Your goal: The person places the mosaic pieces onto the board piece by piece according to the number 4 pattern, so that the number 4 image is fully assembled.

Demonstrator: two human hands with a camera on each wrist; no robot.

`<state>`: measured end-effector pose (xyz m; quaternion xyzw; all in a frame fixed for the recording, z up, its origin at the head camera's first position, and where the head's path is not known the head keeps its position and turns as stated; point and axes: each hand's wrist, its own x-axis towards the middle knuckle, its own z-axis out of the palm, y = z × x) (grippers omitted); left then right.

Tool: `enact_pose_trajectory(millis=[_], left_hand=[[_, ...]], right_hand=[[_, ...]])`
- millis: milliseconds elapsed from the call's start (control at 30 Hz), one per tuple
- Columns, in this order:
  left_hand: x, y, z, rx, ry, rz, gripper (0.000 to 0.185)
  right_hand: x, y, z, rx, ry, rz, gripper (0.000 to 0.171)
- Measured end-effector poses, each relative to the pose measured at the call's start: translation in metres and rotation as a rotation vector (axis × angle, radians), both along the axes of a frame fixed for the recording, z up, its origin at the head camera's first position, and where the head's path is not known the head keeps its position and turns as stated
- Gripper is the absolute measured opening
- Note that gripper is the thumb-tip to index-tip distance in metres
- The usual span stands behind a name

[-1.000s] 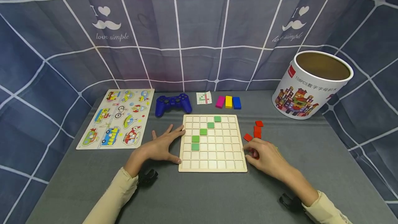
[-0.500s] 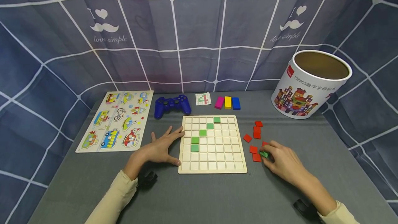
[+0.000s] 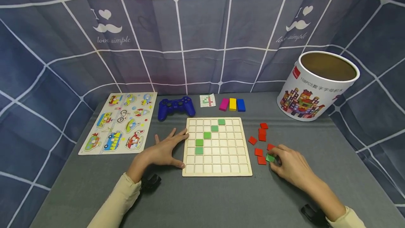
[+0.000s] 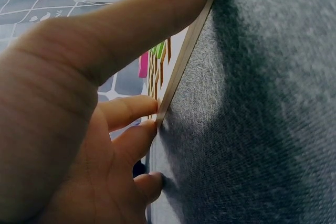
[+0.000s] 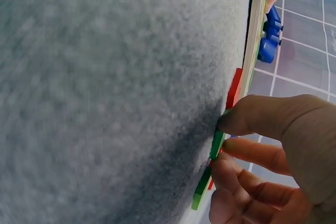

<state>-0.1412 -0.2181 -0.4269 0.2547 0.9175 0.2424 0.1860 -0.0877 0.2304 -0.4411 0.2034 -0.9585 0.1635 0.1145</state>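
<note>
Grey felt covers the tabletop (image 3: 202, 200), with a blue checked cloth hung behind it. At the centre we see a wooden grid board (image 3: 217, 146) holding five green tiles in its cells, running diagonally from 1 o'clock down toward 8 o'clock. Our left hand (image 3: 164, 150) lies spread flat at the board's 9 o'clock edge, its fingers (image 4: 131, 111) and thumb touching the frame. Our right hand (image 3: 289, 164) sits at 3 o'clock of the board, thumb and fingers pinching a green tile (image 3: 270, 158) that still rests on the felt; the wrist view shows that tile (image 5: 217, 144) tipped up on its edge. Red tiles (image 3: 261, 140) lie scattered just beside it. At 12 o'clock stand a blue gamepad (image 3: 175, 107), a small pattern card (image 3: 207, 100) and three coloured blocks (image 3: 232, 104); a vehicle puzzle (image 3: 119, 122) lies at 10 o'clock and an open tub (image 3: 313, 90) at 2 o'clock.
</note>
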Motion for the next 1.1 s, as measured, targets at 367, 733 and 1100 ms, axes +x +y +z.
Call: enact_pose_trajectory(millis=[367, 733, 1100], left_hand=[[-0.002, -0.001, 0.0, -0.017, -0.004, 0.003, 0.109], [-0.002, 0.0, -0.001, -0.018, -0.008, 0.005, 0.108], [-0.002, -0.001, -0.002, -0.026, -0.003, -0.006, 0.109]], right_hand=[[-0.008, -0.019, 0.007, -0.047, 0.061, 0.073, 0.028], [-0.02, -0.062, 0.009, -0.11, 0.005, 0.223, 0.027], [-0.028, -0.095, 0.004, -0.131, -0.031, 0.317, 0.024]])
